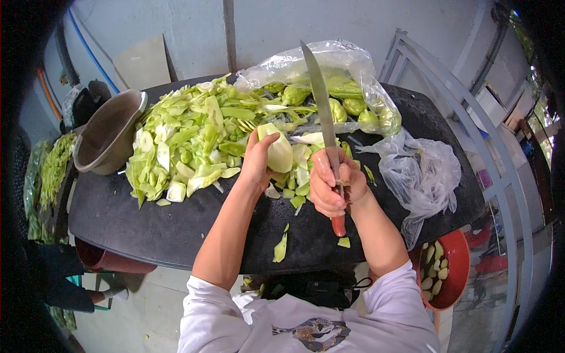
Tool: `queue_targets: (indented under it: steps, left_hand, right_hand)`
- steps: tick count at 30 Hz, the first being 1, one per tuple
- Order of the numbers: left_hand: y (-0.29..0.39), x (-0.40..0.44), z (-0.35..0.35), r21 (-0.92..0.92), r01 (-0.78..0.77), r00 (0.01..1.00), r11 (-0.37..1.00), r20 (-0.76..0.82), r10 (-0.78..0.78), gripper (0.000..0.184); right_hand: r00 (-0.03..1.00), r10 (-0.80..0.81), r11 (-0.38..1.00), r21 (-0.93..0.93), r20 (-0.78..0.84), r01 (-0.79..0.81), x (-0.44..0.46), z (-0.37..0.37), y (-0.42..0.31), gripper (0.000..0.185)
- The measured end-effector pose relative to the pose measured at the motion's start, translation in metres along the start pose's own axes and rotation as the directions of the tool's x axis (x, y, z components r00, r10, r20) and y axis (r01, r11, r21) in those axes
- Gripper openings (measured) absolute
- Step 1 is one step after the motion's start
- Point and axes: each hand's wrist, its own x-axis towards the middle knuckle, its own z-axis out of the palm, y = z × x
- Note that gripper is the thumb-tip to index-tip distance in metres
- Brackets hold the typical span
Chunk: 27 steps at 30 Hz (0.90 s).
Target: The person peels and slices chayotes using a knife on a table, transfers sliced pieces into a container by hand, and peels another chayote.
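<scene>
My left hand (258, 157) is wrapped round a pale peeled chayote (276, 150), at the right edge of a large heap of green peelings (194, 129). In my right hand (335, 182) is a long knife (321, 94), its blade pointing up and its red handle end showing below my fingers. The blade and the chayote are apart. Small green cut pieces (297, 188) lie on the dark table (159, 229) between my hands.
Behind the knife, a clear plastic bag (276, 67) holds several unpeeled chayotes (355, 106). A crumpled plastic bag (421, 176) lies right, a grey-brown basin (106, 141) stands left. Below the table's right edge, a red tub (456, 270) holds peeled pieces. A metal railing (471, 112) runs behind.
</scene>
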Motion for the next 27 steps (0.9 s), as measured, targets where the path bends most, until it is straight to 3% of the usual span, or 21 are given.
queue_targets:
  steps: [10, 16, 18, 24, 27]
  left_hand:
    - [0.002, -0.004, 0.001, -0.020, -0.008, 1.000, 1.000, 0.014, 0.008, 0.064]
    - [0.001, 0.000, 0.000, -0.015, -0.011, 1.000, 1.000, 0.009, 0.011, 0.063]
    - [-0.002, 0.002, -0.001, -0.014, -0.006, 1.000, 1.000, 0.014, 0.007, 0.064]
    - [-0.004, 0.006, -0.004, -0.017, -0.036, 0.999, 0.999, 0.026, 0.036, 0.065]
    - [-0.003, 0.003, -0.002, -0.028, -0.001, 1.000, 1.000, 0.023, 0.002, 0.065]
  right_hand:
    - [0.997, 0.020, 0.999, -0.027, -0.070, -0.022, -0.003, 0.004, 0.002, 0.028]
    - [0.983, 0.057, 0.998, -0.021, -0.172, -0.062, -0.001, 0.007, 0.001, 0.033]
    - [0.980, 0.052, 0.994, -0.083, -0.190, -0.069, 0.001, 0.006, 0.001, 0.045]
    - [0.993, 0.050, 0.992, -0.106, -0.112, -0.062, 0.000, -0.004, 0.000, 0.058]
    - [0.996, 0.036, 0.993, -0.110, -0.081, -0.045, 0.003, -0.005, 0.001, 0.056]
